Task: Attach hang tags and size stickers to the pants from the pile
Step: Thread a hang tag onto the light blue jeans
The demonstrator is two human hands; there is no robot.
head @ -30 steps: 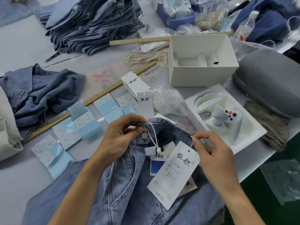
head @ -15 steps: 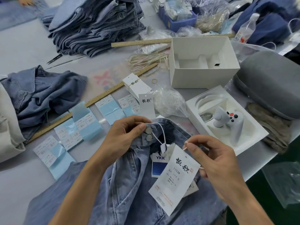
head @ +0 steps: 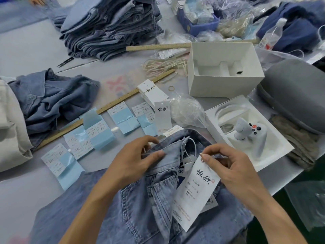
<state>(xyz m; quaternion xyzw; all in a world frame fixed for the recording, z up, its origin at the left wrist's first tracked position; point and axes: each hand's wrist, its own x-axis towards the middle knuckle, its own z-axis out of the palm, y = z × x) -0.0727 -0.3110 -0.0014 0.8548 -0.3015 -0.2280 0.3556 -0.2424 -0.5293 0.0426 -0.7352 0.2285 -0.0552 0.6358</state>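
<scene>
Grey worktable [head: 26, 50] is carrying everything. Far left, crumpled denim [head: 52, 99] is lying beside a pale cloth; folded jeans pile [head: 109, 27] is sitting at the back. W/ a long wooden ruler [head: 105, 110] running diagonally, the blue size sticker sheets [head: 98, 134] are lying in a row just below it, and spare hang tags [head: 153, 94] are stacked near its upper end.

Centre front, the pants [head: 140, 208] are lying waistband-up. Left hand [head: 133, 161] is gripping the folded waistband, thumb on top, fingers curled under. White string loop [head: 190, 147] is hanging thru at the button area. Right hand [head: 233, 169] is pinching the top edge of the hang tag [head: 197, 191] between thumb and forefinger; tag is resting on the denim, touching other small tags behind it.

Right side: white box [head: 225, 71], tray w/ a controller [head: 249, 136], grey case [head: 295, 95].

Step looks like seating the tag on its string. Best approach, imo: keep the waistband taut, pull the loop snug w/o twisting, tag face up, then reach for a sticker.
</scene>
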